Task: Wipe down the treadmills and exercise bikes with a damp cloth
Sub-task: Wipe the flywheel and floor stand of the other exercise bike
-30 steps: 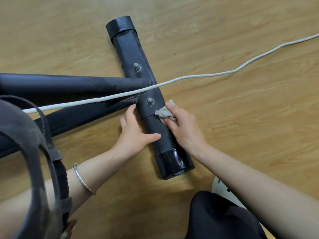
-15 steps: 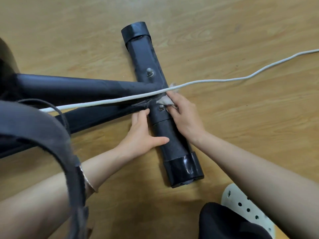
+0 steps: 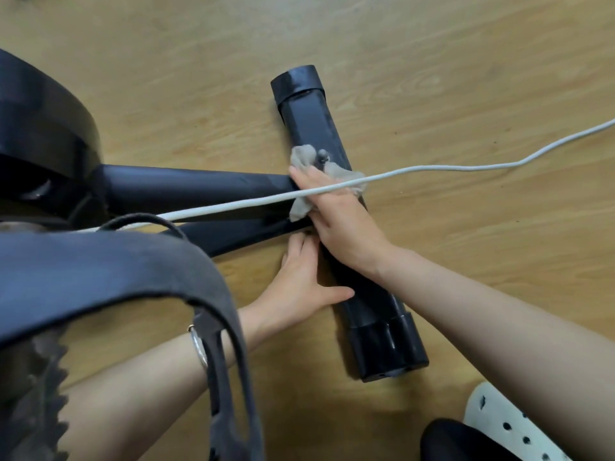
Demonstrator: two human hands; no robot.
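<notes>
Though a cable (image 3: 432, 168) crosses its fingers, the right hand (image 3: 346, 234) presses the cloth (image 3: 303, 154), grip apart; left hand (image 3: 299, 287) likewise spread.

A single view from the person's head faces steeply down at the wood floor (image 3: 466, 261); it sits close, so the forearms fill the lower frame, entering from the bottom edge; the left hand (image 3: 299, 281) and right hand (image 3: 342, 227) lie near centre, on the black bar (image 3: 312, 128) that runs up the middle; a pedal strap (image 3: 116, 261) looms large at lower left, nearest the lens.
</notes>
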